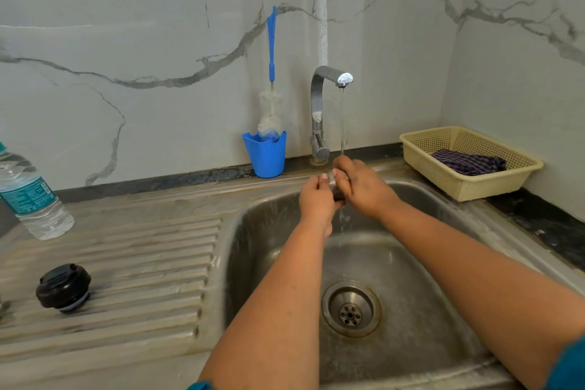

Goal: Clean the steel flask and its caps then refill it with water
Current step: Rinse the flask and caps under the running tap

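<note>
1. Two hands meet over the sink (253, 231) at about 12 o'clock of the basin, under the running tap (319, 111).
2. The left hand (316, 203) has its fingers curled round a small dark thing (339, 195), which is mostly hidden; what it is cannot be told for sure.
3. The right hand (361, 187) lies over the same thing from the 2 o'clock side, fingers bent down on it, touching the left hand's fingertips.
4. The stream of water (342, 123) falls onto the right hand's fingers and runs on down into the basin toward the drain (350, 309).
5. A black cap (63, 288) stands on the ribbed drainboard at 9 o'clock of the sink, well apart from the hands.
6. A clear water bottle (31, 196) stands at 10 o'clock, near the left edge.
7. A blue cup (266, 153) at 12 o'clock, just left of the tap, holds a bottle brush (271, 73) that leans on the wall.
8. A cream basket (468, 180) at 2 o'clock on the table holds a striped cloth (468, 163).
9. The flask itself does not show.
</note>
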Demonstrator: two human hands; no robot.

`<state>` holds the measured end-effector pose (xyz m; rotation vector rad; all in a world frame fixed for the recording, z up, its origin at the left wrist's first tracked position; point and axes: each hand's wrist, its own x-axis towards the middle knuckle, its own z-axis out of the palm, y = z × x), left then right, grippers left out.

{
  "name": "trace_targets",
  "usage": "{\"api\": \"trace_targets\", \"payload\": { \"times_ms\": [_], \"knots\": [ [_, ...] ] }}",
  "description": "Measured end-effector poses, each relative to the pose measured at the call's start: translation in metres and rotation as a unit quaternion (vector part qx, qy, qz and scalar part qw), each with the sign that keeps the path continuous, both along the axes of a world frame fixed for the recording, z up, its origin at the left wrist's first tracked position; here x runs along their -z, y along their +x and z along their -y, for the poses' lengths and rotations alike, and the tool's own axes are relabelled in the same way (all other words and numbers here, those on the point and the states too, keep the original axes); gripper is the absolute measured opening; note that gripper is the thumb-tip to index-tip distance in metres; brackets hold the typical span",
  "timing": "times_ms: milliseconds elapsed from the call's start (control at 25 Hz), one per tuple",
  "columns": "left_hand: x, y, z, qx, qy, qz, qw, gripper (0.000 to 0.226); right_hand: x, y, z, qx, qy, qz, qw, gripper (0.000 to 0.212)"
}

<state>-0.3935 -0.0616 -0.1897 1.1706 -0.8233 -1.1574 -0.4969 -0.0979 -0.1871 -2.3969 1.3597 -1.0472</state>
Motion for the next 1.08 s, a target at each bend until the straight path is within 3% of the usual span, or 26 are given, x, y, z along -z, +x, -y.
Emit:
{"api": "trace_targets", "payload": {
  "times_ms": [40, 80, 120, 160, 200, 280, 360, 440, 560, 720, 920, 1000, 1080],
  "knots": [
    [0.0, -0.001, 0.0, -0.005, -0.03, 0.033, 0.999, 0.021, -0.005, 0.004, 0.001, 0.031, 0.08, 0.095, 0.992, 0.027],
    [0.0, -0.001, -0.001, -0.009, -0.059, 0.088, 0.994, 0.02, -0.01, 0.006, 0.003, 0.069, 0.201, 0.208, 0.955, 0.033],
    [0.001, -0.001, -0.003, -0.008, -0.08, 0.138, 0.987, 0.02, -0.01, 0.005, 0.003, 0.09, 0.332, 0.292, 0.892, 0.039],
    [0.004, -0.001, -0.003, -0.001, -0.098, 0.171, 0.98, 0.019, -0.013, 0.002, 0.0, 0.09, 0.429, 0.318, 0.841, 0.042],
    [0.008, 0.001, -0.002, 0.008, -0.11, 0.187, 0.976, 0.016, -0.013, -0.001, 0.0, 0.092, 0.464, 0.293, 0.831, 0.042],
    [0.01, 0.004, 0.0, 0.024, -0.09, 0.159, 0.983, 0.014, -0.011, -0.004, -0.003, 0.132, 0.402, 0.211, 0.881, 0.042],
    [0.005, 0.003, -0.002, 0.03, -0.018, 0.041, 0.999, 0.017, -0.007, -0.004, -0.003, 0.141, 0.312, 0.222, 0.913, 0.045],
    [-0.002, 0.003, -0.004, 0.01, 0.051, -0.112, 0.992, 0.016, -0.008, -0.003, -0.004, 0.042, 0.315, 0.282, 0.905, 0.042],
    [-0.003, 0.009, -0.005, 0.006, 0.089, -0.316, 0.944, 0.018, -0.015, -0.008, -0.005, -0.05, 0.359, 0.327, 0.873, 0.036],
    [0.002, 0.001, -0.007, 0.024, 0.112, -0.287, 0.951, 0.025, -0.021, -0.007, -0.008, 0.082, 0.294, 0.221, 0.926, 0.029],
    [0.001, 0.007, -0.004, 0.016, 0.106, -0.35, 0.931, 0.024, -0.028, -0.005, -0.009, 0.011, 0.374, 0.258, 0.891, 0.049],
    [0.001, 0.009, -0.002, 0.023, 0.097, -0.346, 0.933, 0.034, -0.029, -0.009, -0.01, 0.039, 0.314, 0.204, 0.927, 0.052],
    [-0.001, 0.008, -0.002, 0.047, 0.082, -0.336, 0.937, 0.047, -0.029, -0.012, -0.013, 0.064, 0.208, 0.066, 0.974, 0.051]
  ]
}}
